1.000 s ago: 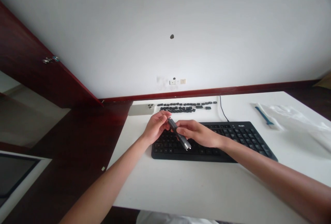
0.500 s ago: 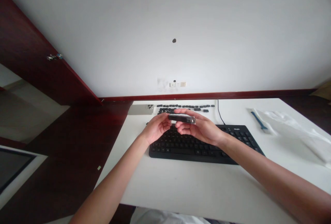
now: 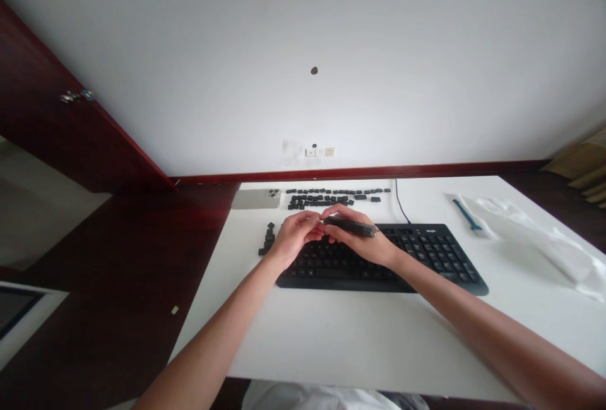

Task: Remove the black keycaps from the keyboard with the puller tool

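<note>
My right hand (image 3: 362, 240) is closed around a dark, thick pen-like tool (image 3: 351, 226), its blunt end pointing right. The tool's thin left end meets the fingertips of my left hand (image 3: 297, 238), pinched together; whether a small piece is between them is hidden. Under both hands lies a black keyboard (image 3: 331, 276), and the hands cover its upper left part. Loose black keycaps (image 3: 322, 199) sit in rows behind it. More keycaps (image 3: 267, 243) stand in a short column by its left end.
A phone (image 3: 255, 199) lies face down at the table's back left. To the right, a blue brush-like tool (image 3: 466, 214) rests beside a crumpled clear plastic bag (image 3: 534, 233). The keyboard cable (image 3: 402, 202) runs to the back edge of the white table (image 3: 331, 340).
The tool has shifted right and tilted, its blunt end now lower. My left fingers have moved in to its left end. The camera view has shifted slightly.
</note>
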`<state>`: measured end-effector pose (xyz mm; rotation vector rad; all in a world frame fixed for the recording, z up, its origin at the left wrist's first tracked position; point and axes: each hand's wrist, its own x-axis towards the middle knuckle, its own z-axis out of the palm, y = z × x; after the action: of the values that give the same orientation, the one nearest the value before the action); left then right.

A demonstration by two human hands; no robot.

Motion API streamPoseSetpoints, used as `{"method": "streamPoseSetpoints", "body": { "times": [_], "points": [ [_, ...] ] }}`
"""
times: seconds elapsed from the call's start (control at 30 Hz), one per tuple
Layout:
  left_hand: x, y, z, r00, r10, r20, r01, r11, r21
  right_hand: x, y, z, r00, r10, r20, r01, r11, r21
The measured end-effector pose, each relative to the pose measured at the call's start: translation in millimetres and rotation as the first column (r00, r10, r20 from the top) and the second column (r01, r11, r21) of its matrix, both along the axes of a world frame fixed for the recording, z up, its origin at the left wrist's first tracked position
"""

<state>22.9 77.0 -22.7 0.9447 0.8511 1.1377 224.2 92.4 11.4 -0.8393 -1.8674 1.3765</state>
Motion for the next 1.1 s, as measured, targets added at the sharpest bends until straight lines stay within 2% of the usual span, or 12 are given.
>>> {"method": "streamPoseSetpoints", "body": {
  "times": [0.1, 0.23, 0.3, 0.4, 0.5, 0.63, 0.73, 0.77, 0.83, 0.9, 1.0, 1.1],
  "points": [
    [-2, -1, 4.5, 0.993, 0.031, -0.115, -0.024, 0.998, 0.062, 0, -4, -1.3, 0.998, -0.050, 0.038, 0.051, 0.999, -0.017],
    [-6, 0, 7.7, 0.952, 0.062, -0.298, -0.003, 0.981, 0.195, 5, -6, -7.6, 0.998, -0.060, -0.022, 0.058, 0.995, -0.086],
    [-7, 2, 6.0, 0.940, 0.065, -0.334, 0.012, 0.974, 0.224, 9, -6, -12.8, 0.992, -0.100, -0.072, 0.085, 0.979, -0.186],
    [-6, 2, 2.7, 0.920, 0.075, -0.384, 0.030, 0.965, 0.259, 12, -5, -18.9, 0.971, -0.170, -0.170, 0.095, 0.920, -0.379],
    [-3, 0, 3.1, 0.863, 0.154, -0.481, 0.022, 0.940, 0.339, 11, -6, -19.4, 0.953, -0.190, -0.235, 0.071, 0.897, -0.437],
    [-6, -3, 11.3, 0.752, 0.267, -0.603, 0.017, 0.906, 0.423, 9, -7, -16.0, 0.970, -0.178, -0.165, 0.121, 0.943, -0.309],
    [-16, -3, 22.2, 0.661, 0.292, -0.691, 0.063, 0.896, 0.440, 11, -5, -15.9, 0.980, -0.197, -0.020, 0.193, 0.972, -0.135],
    [-21, -4, 26.3, 0.619, 0.263, -0.740, 0.126, 0.897, 0.424, 13, -5, -16.5, 0.978, -0.207, 0.042, 0.209, 0.976, -0.056],
    [-28, -5, 34.4, 0.527, 0.130, -0.840, 0.308, 0.892, 0.331, 16, -4, -17.7, 0.963, -0.224, 0.152, 0.212, 0.973, 0.094],
    [-33, -6, 40.3, 0.446, 0.011, -0.895, 0.429, 0.875, 0.224, 18, -4, -18.4, 0.948, -0.233, 0.216, 0.196, 0.965, 0.176],
    [-35, -8, 42.8, 0.375, -0.042, -0.926, 0.473, 0.868, 0.152, 18, -6, -17.5, 0.941, -0.227, 0.251, 0.178, 0.963, 0.202],
    [-33, -9, 40.2, 0.342, -0.102, -0.934, 0.510, 0.855, 0.094, 17, -7, -14.8, 0.941, -0.198, 0.276, 0.145, 0.969, 0.202]
  ]
}}
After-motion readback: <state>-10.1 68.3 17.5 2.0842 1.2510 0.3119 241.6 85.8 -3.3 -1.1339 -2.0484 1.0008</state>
